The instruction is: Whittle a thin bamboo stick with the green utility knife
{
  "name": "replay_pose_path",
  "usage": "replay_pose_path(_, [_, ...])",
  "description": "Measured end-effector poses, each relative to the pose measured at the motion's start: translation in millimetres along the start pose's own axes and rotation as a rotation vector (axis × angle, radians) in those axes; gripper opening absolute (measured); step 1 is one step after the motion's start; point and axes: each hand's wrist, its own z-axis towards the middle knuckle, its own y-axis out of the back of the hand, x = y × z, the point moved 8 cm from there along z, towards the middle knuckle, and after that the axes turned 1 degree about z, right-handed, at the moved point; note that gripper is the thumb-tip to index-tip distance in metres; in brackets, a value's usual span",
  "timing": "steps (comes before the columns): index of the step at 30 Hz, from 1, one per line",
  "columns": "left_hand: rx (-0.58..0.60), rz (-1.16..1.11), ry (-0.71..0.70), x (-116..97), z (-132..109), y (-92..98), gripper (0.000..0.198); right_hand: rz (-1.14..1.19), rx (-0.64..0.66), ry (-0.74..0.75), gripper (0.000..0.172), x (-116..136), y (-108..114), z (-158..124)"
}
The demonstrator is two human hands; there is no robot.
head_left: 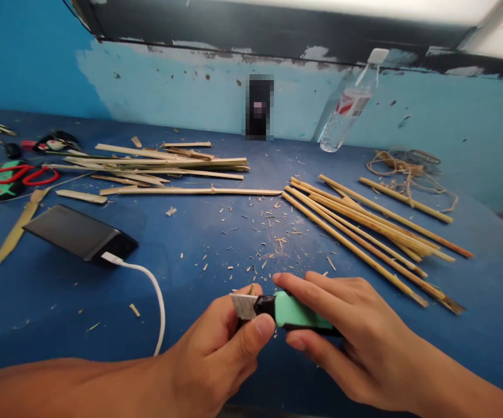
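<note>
My right hand (355, 331) is wrapped round a green and black utility knife (299, 310), with its blade (243, 306) out and pointing left. Close against that blade is my left hand (220, 342), closed, its thumb by the knife's black tip. A narrow end of a bamboo strip (252, 288) shows between the left fingers; the rest of it is hidden. Past the right hand lie several thin round bamboo sticks (364, 223). Split bamboo strips (168, 165) are heaped farther back on the left.
Bamboo shavings (272, 232) litter the blue table (190, 360). A propped phone (77, 232) with a white cable (158, 284) is at left, near red-handled scissors (20, 174). Against the wall stand a tilted water bottle (349, 113) and a blurred dark object (259, 110). Twine (399, 168) lies right.
</note>
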Motion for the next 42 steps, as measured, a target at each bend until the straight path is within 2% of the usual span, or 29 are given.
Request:
replay_pose_path(9, [-0.083,0.022,0.024,-7,3,3.3,0.054,-0.039,-0.07,-0.087,0.039,1,-7,-1])
replay_pose_path(12, [-0.108,0.078,-0.007,-6,-1,6.7,0.055,-0.039,-0.13,-0.206,0.037,-17,-3,-1])
replay_pose_path(15, [-0.067,0.163,-0.039,-6,-5,7.6,0.054,-0.042,-0.206,-0.291,0.035,-36,8,-1])
replay_pose_path(17, [-0.019,0.187,0.015,-4,-6,7.5,0.052,0.021,-0.182,-0.258,0.034,-39,11,0])
replay_pose_path(19, [0.027,0.198,0.061,-6,-6,6.7,0.05,0.112,-0.098,-0.188,0.037,-34,8,2])
replay_pose_path(23, [0.077,0.232,0.047,-14,-8,3.5,0.042,0.169,0.039,-0.08,0.041,-17,0,2])
replay_pose_path(27, [0.017,0.175,0.036,-14,-11,7.4,0.048,0.171,0.073,-0.056,0.04,-11,-3,0])
replay_pose_path(31, [0.012,0.144,0.043,-1,-11,12.6,0.046,0.136,0.081,-0.041,0.04,-8,-2,-1])
replay_pose_path(36, [-0.108,0.187,-0.077,3,-11,24.7,0.047,0.083,0.062,-0.007,0.037,0,2,0])
replay_pose_path(38, [-0.135,0.247,-0.106,-1,-11,24.1,0.044,0.073,0.053,-0.001,0.036,2,3,1])
replay_pose_path(42, [-0.132,0.337,-0.067,-9,-11,14.6,0.048,0.049,0.047,-0.018,0.034,5,3,2])
